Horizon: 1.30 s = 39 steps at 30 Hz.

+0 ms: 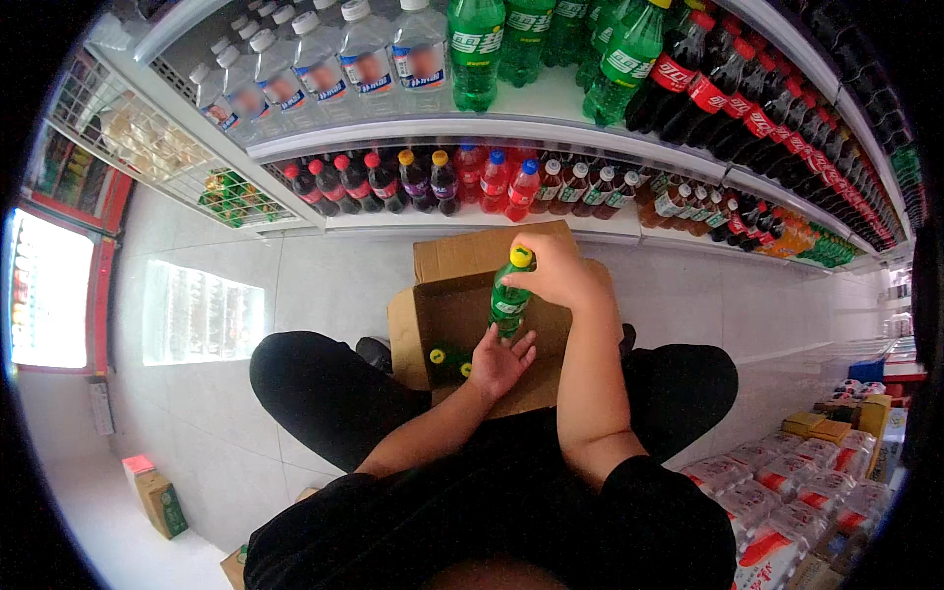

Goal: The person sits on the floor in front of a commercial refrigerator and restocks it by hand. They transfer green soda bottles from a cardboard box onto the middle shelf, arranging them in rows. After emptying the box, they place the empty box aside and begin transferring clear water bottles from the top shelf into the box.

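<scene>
My right hand point(557, 273) grips a green plastic soda bottle point(509, 302) by its neck, just under the yellow cap. The bottle is upright or slightly tilted over an open cardboard box point(457, 306). Beneath it my left hand point(501, 361) is palm up with fingers apart, close to the bottle's base; whether they touch is unclear. Inside the box, near its lower left corner, the yellow caps of green bottles point(437, 357) show. My forearm and left hand hide part of the box's inside.
Past the box stands a white shelf point(479, 127) with large green soda bottles point(476, 51), clear water bottles point(365, 59) and cola bottles point(678, 59) above, and small mixed drink bottles point(442, 181) below. Shrink-wrapped packs point(752, 501) are stacked at lower right. My bent knees flank the box.
</scene>
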Each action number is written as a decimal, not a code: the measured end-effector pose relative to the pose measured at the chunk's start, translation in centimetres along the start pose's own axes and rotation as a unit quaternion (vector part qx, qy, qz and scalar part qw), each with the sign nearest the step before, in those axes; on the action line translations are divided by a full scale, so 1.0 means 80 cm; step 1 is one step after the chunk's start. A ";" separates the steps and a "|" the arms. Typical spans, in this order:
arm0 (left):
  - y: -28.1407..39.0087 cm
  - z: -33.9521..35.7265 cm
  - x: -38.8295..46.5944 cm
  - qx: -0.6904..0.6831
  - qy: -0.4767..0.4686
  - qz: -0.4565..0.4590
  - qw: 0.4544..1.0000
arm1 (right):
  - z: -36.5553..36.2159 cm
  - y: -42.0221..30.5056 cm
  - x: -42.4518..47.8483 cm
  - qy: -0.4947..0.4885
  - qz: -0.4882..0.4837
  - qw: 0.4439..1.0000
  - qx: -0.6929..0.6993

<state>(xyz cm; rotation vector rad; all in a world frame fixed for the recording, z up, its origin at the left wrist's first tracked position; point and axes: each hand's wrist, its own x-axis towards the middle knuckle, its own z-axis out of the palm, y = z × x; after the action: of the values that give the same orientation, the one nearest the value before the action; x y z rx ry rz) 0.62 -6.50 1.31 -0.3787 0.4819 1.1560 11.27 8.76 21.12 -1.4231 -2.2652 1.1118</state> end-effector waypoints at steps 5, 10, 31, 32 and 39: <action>0.001 -0.004 -0.002 0.061 -0.038 0.013 0.997 | -0.010 -0.003 -0.011 0.043 -0.028 0.997 -0.057; -0.012 0.016 -0.003 0.350 -0.031 -0.020 0.936 | -0.051 -0.017 -0.014 0.077 -0.065 0.992 -0.073; -0.033 0.002 0.001 0.546 -0.107 -0.032 0.830 | -0.281 -0.140 0.066 0.298 -0.227 0.854 -0.360; -0.035 0.003 0.002 0.549 -0.108 -0.037 0.828 | -0.286 -0.130 0.081 0.309 -0.250 0.839 -0.372; -0.036 -0.005 0.008 0.544 -0.101 -0.049 0.831 | -0.291 -0.151 0.111 0.284 -0.169 0.824 -0.461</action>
<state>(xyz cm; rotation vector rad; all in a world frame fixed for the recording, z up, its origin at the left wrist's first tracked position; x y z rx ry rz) 3.42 -7.26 0.74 0.7039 0.8349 0.6500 11.91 24.44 43.93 -1.2408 -2.4643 -0.5792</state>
